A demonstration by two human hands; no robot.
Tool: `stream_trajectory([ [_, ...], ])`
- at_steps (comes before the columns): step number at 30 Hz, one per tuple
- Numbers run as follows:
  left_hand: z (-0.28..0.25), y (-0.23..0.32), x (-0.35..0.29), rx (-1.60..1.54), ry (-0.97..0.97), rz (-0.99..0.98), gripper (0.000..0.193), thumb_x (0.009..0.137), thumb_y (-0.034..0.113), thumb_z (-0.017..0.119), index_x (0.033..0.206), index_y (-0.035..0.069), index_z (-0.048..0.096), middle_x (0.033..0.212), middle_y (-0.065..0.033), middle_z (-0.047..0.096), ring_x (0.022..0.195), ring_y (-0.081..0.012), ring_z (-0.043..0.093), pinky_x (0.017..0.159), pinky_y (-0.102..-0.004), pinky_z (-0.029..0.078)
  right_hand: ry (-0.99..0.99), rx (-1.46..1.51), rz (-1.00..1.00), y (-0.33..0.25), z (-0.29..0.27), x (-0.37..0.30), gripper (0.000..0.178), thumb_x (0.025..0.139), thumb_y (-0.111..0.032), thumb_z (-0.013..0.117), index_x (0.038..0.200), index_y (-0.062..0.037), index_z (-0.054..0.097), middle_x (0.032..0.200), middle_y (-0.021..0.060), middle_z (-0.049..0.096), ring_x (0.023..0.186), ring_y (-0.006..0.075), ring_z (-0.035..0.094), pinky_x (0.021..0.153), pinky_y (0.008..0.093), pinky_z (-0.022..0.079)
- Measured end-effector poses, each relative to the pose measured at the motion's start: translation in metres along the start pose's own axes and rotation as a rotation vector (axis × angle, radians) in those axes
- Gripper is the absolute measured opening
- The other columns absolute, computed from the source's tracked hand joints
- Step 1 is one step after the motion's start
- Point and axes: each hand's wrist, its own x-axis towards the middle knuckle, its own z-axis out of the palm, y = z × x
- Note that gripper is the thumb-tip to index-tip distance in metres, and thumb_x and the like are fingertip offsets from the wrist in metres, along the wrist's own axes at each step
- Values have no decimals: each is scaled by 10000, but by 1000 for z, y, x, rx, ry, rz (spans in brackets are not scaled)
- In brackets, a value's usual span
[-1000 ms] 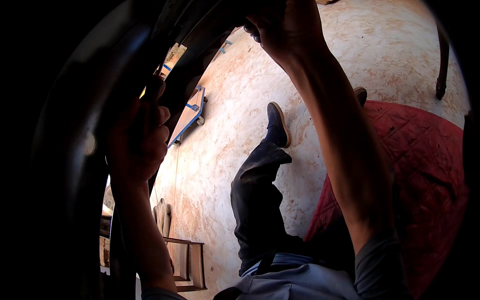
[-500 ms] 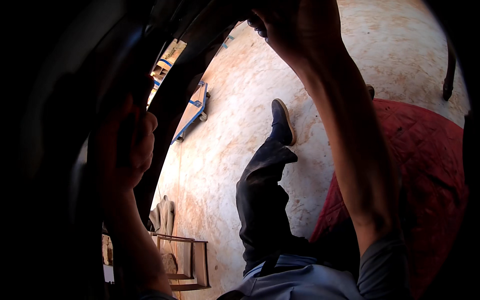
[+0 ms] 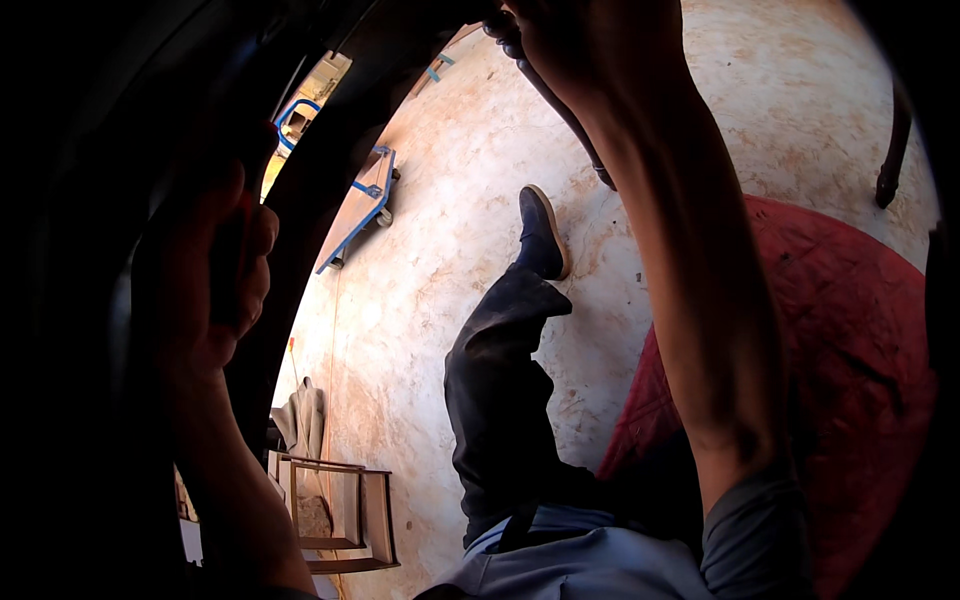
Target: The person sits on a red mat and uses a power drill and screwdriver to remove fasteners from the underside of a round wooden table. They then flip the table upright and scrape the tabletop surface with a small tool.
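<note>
My left hand [image 3: 245, 265] is at the left in deep shadow, its fingers curled round something dark with a faint reddish edge. Its kind is lost in the dark. Up at the top edge is my right hand [image 3: 610, 45], close under a large dark piece; its fingers are hidden in shadow. Beside it a dark turned leg [image 3: 565, 115] slants down behind my right forearm. A similar dark leg [image 3: 893, 150] shows at the far right. The dark body [image 3: 350, 185] over and beside my hands is too unlit to name.
A red quilted cloth [image 3: 840, 330] lies at the right under my arm. On the pale, stained floor [image 3: 400, 300] stand a wheeled board with blue edges [image 3: 350, 215] and a wooden frame [image 3: 375, 520], with a beige cloth [image 3: 302, 415] near it. My shoe [image 3: 540, 235] rests mid-floor.
My left hand has shifted left and slightly down in the picture. The floor scene has slid left. More of the turned leg beside my right hand shows now.
</note>
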Motion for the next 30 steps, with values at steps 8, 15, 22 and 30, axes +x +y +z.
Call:
stream_trajectory([
  [8,-6,-4,1,-186,-86,-49,465,1023,397,498,1366,83,494,674,-41,644,343,-43,471,286,-165,317,28,-44,169,3,1,-1,417,876,-292,669,1200,-32,634,1167,69,669,1122,199,554,1047,366,347],
  [15,18,-65,-36,-460,-247,-50,480,999,268,514,1447,111,442,724,-14,557,412,-33,400,336,-185,309,177,-506,327,-8,-20,-102,544,994,-413,556,1347,0,522,1219,119,646,1096,212,637,1026,391,468],
  [22,192,-121,-76,20,-555,463,674,877,51,599,1494,5,331,1178,-220,642,931,-370,682,826,-417,548,542,-271,754,-18,-36,-274,409,1033,-276,522,1308,27,509,1144,109,630,1036,146,609,918,288,487],
  [30,199,-111,-35,-104,-624,487,399,923,76,639,1301,-25,557,1038,-162,699,867,-240,712,751,-320,564,821,-447,330,-108,-68,-322,357,1053,-334,435,1276,-78,545,1096,77,625,979,171,603,847,320,490],
])
